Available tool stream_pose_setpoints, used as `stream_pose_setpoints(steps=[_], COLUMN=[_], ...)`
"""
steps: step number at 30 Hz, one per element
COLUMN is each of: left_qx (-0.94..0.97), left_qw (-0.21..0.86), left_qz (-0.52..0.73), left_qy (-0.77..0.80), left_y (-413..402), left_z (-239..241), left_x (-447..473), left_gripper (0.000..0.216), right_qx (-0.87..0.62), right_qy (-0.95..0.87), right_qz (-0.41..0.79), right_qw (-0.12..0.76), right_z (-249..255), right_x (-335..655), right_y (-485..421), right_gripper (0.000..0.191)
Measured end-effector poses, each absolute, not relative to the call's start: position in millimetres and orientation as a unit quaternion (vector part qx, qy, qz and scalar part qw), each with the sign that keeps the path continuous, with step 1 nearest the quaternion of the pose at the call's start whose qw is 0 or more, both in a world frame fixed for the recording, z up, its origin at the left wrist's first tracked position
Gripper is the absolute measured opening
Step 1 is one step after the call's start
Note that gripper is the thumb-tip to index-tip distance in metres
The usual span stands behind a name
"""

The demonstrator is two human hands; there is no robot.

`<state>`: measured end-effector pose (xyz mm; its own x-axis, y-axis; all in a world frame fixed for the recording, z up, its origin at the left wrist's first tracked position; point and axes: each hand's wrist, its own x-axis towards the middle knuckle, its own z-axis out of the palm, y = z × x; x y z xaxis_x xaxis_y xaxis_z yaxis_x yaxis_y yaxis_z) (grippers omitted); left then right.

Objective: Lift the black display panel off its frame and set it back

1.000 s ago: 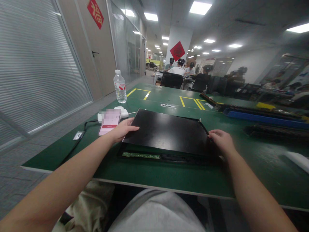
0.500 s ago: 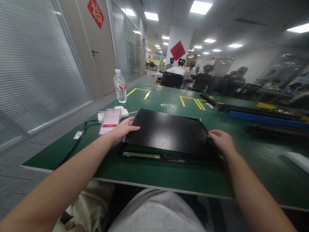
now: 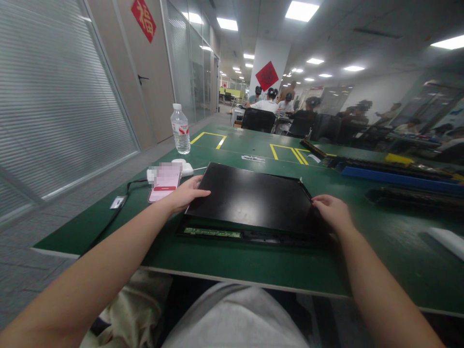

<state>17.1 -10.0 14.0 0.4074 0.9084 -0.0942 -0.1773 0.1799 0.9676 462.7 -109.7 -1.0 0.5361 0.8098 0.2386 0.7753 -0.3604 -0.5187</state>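
A large flat black panel (image 3: 253, 195) lies in front of me on the green table (image 3: 232, 263), its near edge raised over a black frame with a green circuit strip (image 3: 212, 232). My left hand (image 3: 184, 194) grips the panel's left edge, thumb on top. At the right edge my right hand (image 3: 333, 212) holds the panel with fingers curled on its side.
A pink phone (image 3: 164, 182) and white chargers (image 3: 183, 166) with a black cable lie left of the panel. A water bottle (image 3: 180, 129) stands at the far left. Black trays, a blue strip (image 3: 395, 176) and a white object (image 3: 447, 239) lie to the right. People sit at desks behind.
Almost nothing has moved; both hands keep their hold on the panel's edges, and the panel has settled very slightly lower.
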Motion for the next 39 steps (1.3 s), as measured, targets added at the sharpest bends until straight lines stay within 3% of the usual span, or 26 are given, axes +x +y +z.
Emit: stream_pose_setpoints(steps=[19, 28, 39], left_qx=[0.506, 0.504, 0.509], left_qw=[0.670, 0.664, 0.669], left_qz=[0.396, 0.404, 0.400], left_qy=[0.374, 0.377, 0.366], left_y=[-14, -15, -13], left_z=[21, 22, 18], left_x=[17, 18, 18], left_gripper=[0.064, 0.065, 0.063], right_qx=[-0.824, -0.820, -0.835], right_qy=[-0.479, -0.437, -0.481], right_qz=[0.046, 0.077, 0.109], right_qw=[0.299, 0.362, 0.246], right_z=[2, 3, -9], right_x=[462, 468, 476], right_y=[-111, -111, -102], right_gripper=[0.026, 0.028, 0.032])
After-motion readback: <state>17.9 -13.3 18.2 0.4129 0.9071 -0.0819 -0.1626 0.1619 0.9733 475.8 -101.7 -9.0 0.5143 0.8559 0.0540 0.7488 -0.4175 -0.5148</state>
